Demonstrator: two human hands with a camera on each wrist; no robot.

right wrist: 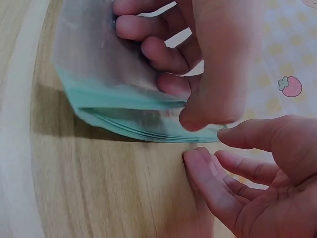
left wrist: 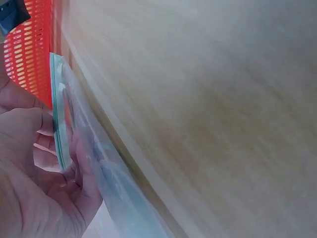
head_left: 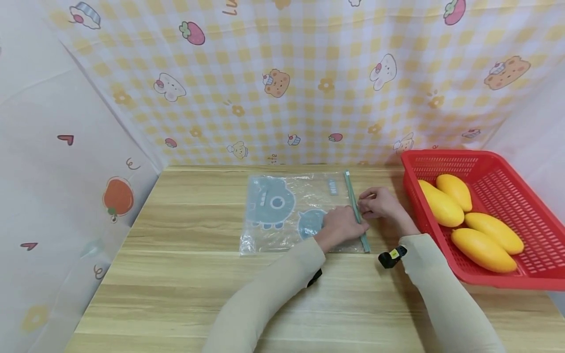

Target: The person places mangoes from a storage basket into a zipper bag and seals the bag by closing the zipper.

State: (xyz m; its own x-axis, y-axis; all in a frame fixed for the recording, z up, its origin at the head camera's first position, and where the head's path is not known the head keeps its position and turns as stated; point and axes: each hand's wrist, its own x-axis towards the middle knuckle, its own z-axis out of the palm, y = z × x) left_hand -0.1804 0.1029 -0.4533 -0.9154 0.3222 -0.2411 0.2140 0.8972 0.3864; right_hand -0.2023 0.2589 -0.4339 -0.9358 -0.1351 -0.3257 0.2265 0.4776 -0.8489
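Note:
A clear zip bag with blue cartoon prints and a green zip strip lies flat on the table. My left hand grips the strip edge, its thumb on one side and fingers on the other in the left wrist view. Across from it, my right hand is at the strip with loosely bent fingers. In the right wrist view, the right thumb meets the bag's edge, while the index finger sits just below, apart from it. The bag's mouth gapes slightly under the left thumb.
A red plastic basket holding several yellow mangoes stands on the right, close beside my right forearm. A checked cloth hangs behind the wooden table. Another printed cloth borders the left side.

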